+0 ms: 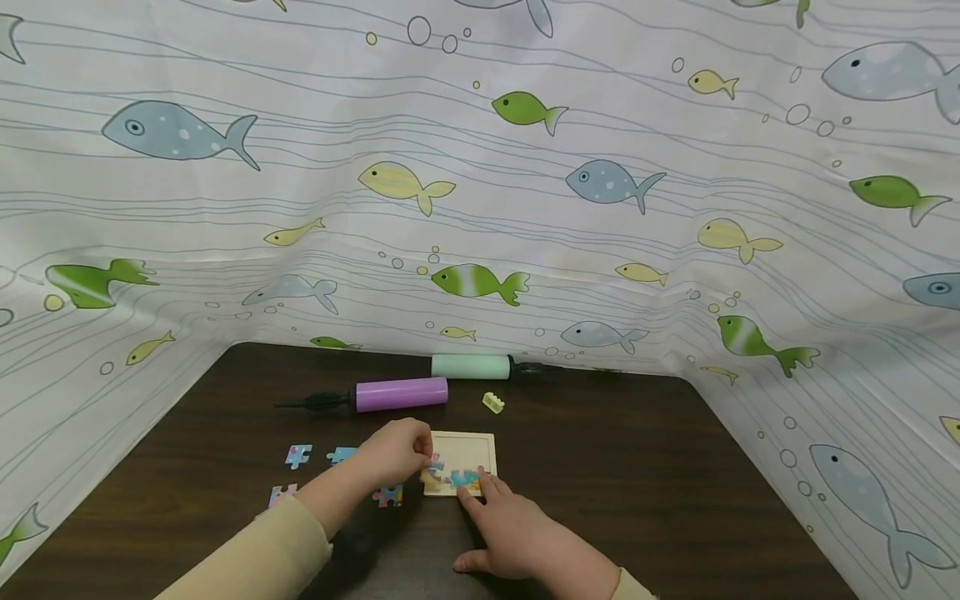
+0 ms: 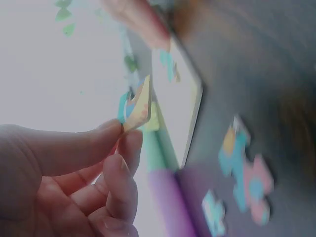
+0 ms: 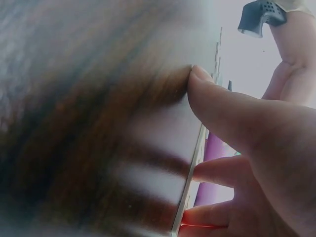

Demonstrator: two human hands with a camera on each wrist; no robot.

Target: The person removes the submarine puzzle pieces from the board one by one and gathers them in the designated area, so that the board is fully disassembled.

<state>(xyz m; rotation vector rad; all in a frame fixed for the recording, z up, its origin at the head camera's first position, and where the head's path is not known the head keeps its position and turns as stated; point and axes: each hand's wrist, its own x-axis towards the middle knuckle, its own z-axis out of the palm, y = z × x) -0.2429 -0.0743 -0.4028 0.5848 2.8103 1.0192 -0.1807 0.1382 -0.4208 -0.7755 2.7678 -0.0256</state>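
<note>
My left hand [image 1: 424,457] pinches a puzzle piece [image 2: 138,105] between thumb and forefinger, just above the left part of a small wooden puzzle tray [image 1: 475,446]. A few pieces lie fitted in the tray's near half. My right hand [image 1: 491,512] lies flat on the table, its straight fingers touching the tray's near edge [image 3: 188,195], and its thumb [image 3: 222,106] rests on the tabletop. Several loose pieces lie left of the tray, among them one [image 1: 297,455] further left and one [image 1: 387,496] by my left wrist.
Behind the tray lie a purple pump [image 1: 401,393], a mint-green pump [image 1: 471,366] and a small yellow block [image 1: 492,402]. The dark wooden table [image 1: 645,483] is walled on three sides by a fish-print curtain [image 1: 525,208].
</note>
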